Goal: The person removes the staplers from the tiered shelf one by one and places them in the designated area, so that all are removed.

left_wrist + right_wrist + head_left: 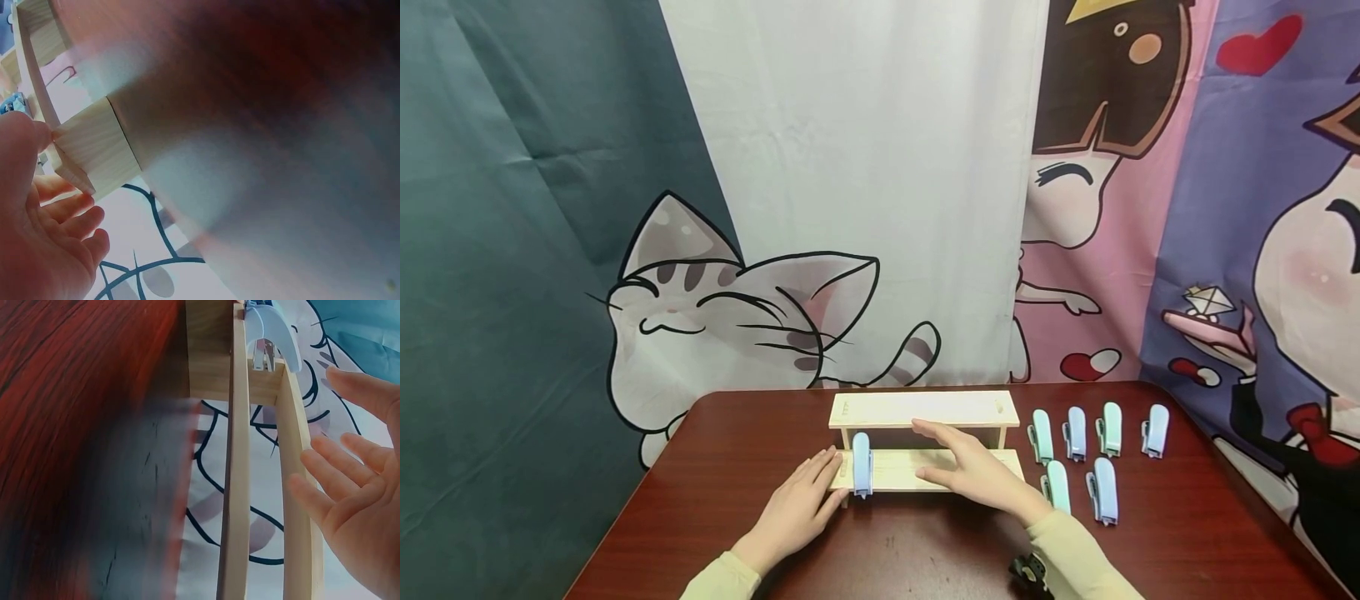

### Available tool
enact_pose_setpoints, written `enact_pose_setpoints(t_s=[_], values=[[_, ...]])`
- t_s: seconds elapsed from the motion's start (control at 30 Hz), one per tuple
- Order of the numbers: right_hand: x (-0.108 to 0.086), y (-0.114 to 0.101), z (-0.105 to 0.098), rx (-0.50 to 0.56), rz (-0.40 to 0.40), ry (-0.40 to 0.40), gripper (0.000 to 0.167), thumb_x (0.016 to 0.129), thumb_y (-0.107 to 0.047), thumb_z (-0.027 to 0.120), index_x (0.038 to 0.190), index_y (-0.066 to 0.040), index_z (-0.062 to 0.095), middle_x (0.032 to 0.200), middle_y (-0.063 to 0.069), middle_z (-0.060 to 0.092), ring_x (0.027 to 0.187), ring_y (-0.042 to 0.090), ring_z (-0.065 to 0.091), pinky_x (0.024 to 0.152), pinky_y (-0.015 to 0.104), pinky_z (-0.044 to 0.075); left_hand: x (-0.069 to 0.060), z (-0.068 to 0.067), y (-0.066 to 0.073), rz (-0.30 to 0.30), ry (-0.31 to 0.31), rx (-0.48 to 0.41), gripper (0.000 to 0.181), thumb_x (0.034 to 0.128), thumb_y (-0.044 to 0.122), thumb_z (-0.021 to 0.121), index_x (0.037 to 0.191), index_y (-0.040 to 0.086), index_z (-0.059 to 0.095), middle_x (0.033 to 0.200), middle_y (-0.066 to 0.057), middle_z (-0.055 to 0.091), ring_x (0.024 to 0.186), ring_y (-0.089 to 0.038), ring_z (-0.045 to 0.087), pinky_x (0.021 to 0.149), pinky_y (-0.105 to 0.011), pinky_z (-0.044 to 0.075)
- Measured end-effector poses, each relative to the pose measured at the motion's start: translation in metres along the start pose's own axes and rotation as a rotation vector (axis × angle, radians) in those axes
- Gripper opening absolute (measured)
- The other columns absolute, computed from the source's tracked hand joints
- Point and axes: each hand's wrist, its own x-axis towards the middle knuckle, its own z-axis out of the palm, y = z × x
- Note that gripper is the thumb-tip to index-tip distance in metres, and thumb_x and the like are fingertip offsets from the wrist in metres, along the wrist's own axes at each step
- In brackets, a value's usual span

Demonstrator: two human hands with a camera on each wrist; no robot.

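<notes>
A two-tier pale wooden shelf [925, 410] stands on the table. One light blue stapler [862, 467] sits on the left part of its lower board, also seen as a stapler [265, 331] at the top of the right wrist view. My left hand [801, 504] holds the left end of the lower board; in the left wrist view, thumb [41, 134] and fingers lie on different sides of the board's corner [72, 172]. Over the right half of that board, my right hand [973, 471] has extended fingers, thumb apart, and holds nothing.
Right of the shelf, several staplers stand in two rows on the brown table [715, 467], among them a mint green stapler [1041, 437] and a light blue stapler [1102, 492]. My right forearm partly covers a green stapler [1057, 485]. A printed curtain [880, 167] hangs behind.
</notes>
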Motion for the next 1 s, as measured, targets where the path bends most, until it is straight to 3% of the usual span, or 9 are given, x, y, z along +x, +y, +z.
enact_pose_setpoints(t_s=[0.33,0.67,1.0], values=[[0.007,0.0,0.011,0.0,-0.001,-0.045,0.067,0.091,-0.027,0.077,0.15,-0.016,0.047,0.148,-0.001,0.053,0.136,0.019,0.05,0.112,0.044,0.041,0.0,0.0,0.0,-0.008,-0.004,0.009,0.054,0.1019,0.035,0.059,0.141,-0.001,0.056,0.147,-0.018,0.052,0.136,-0.033,0.05,0.113,-0.048,0.038],[0.016,-0.003,0.021,0.014,-0.016,-0.064,0.066,0.091,-0.025,0.077,0.148,-0.007,0.049,0.149,0.004,0.052,0.136,0.021,0.049,0.113,0.044,0.039,0.0,-0.001,0.001,-0.004,0.0,-0.005,0.053,0.1021,0.035,0.059,0.141,-0.002,0.056,0.147,-0.019,0.052,0.135,-0.035,0.05,0.112,-0.051,0.04],[0.022,-0.002,0.032,-0.013,-0.02,-0.101,0.07,0.091,-0.032,0.076,0.151,-0.01,0.047,0.152,0.002,0.049,0.14,0.021,0.045,0.115,0.045,0.036,0.0,-0.001,0.001,-0.009,-0.011,-0.007,0.054,0.1024,0.035,0.059,0.141,-0.001,0.056,0.147,-0.019,0.051,0.135,-0.035,0.049,0.112,-0.051,0.039]])
